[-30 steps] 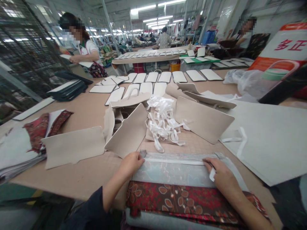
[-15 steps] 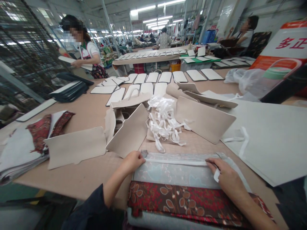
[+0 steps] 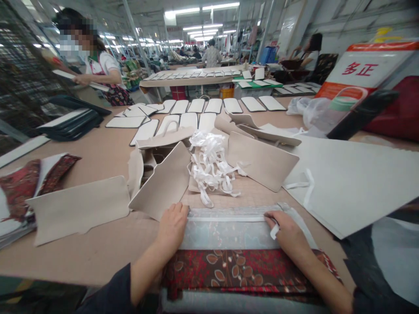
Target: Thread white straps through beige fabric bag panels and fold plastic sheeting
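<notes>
White tape [image 3: 229, 219] crosses the far part of the cloth [image 3: 229, 267] at the near side of the tabletop [image 3: 108, 248], right hand [image 3: 288, 231] pinching it, left hand [image 3: 173, 224] at its left, grip unclear; apparently aligning, next calling for even tension.

Both forearms reach up from the bottom of the frame. The left forearm [image 3: 148, 267] slants from the lower left toward the centre, bare below a dark left sleeve [image 3: 113, 291]. Its left hand [image 3: 172, 224] lies just left of centre in the lower half, back upward, with its fingers [image 3: 178, 208] bent and close together; the fingertips and thumb are hard to make out. The right forearm [image 3: 319, 275] slants up and leftward from the lower right, also bare, with its dark right sleeve [image 3: 366, 302] near the bottom edge. The right hand [image 3: 284, 229] sits right of centre, thumb and forefinger pinched together, pointing left. The hands are well apart, at nearly equal height.
</notes>
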Demonstrator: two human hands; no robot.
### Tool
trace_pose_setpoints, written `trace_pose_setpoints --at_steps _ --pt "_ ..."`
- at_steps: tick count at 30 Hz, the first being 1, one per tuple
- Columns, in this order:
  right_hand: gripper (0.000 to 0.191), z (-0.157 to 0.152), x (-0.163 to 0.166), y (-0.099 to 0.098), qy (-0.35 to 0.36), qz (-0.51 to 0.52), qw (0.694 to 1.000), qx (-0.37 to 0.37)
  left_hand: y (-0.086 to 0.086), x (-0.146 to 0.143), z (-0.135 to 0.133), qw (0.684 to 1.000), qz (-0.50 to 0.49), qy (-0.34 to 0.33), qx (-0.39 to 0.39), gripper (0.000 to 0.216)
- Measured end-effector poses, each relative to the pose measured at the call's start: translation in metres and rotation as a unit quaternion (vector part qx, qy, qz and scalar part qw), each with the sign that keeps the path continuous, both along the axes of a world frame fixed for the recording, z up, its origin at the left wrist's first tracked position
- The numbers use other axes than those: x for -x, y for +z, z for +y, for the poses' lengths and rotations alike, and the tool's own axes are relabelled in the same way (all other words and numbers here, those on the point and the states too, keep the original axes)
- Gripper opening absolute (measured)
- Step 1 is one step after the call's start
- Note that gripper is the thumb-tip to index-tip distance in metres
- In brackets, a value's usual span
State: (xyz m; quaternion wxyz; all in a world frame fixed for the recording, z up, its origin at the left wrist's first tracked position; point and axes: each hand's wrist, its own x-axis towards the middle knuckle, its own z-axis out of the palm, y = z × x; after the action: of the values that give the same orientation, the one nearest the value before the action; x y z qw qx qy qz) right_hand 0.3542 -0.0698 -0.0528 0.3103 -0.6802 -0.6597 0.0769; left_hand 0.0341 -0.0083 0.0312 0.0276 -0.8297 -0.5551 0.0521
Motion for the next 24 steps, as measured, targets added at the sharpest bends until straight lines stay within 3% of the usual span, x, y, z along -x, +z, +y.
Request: trace_pose_setpoints --at_steps 3,7,24 --pt "0.020 0.000 0.002 0.004 -0.009 -0.008 1.000 0.019 -0.003 -0.012 -0.011 0.995 0.066 -0.075 -0.023 0.025" --pt "0.017 0.002 0.005 0.009 -0.025 -0.013 0.998 0.054 -0.013 -0.020 -0.021 0.985 0.117 -0.110 -0.059 0.030" --pt "0.011 0.006 0.009 0.019 -0.046 -0.044 0.992 0.108 -0.005 -0.021 -0.022 0.980 0.158 -0.113 -0.037 0.033"
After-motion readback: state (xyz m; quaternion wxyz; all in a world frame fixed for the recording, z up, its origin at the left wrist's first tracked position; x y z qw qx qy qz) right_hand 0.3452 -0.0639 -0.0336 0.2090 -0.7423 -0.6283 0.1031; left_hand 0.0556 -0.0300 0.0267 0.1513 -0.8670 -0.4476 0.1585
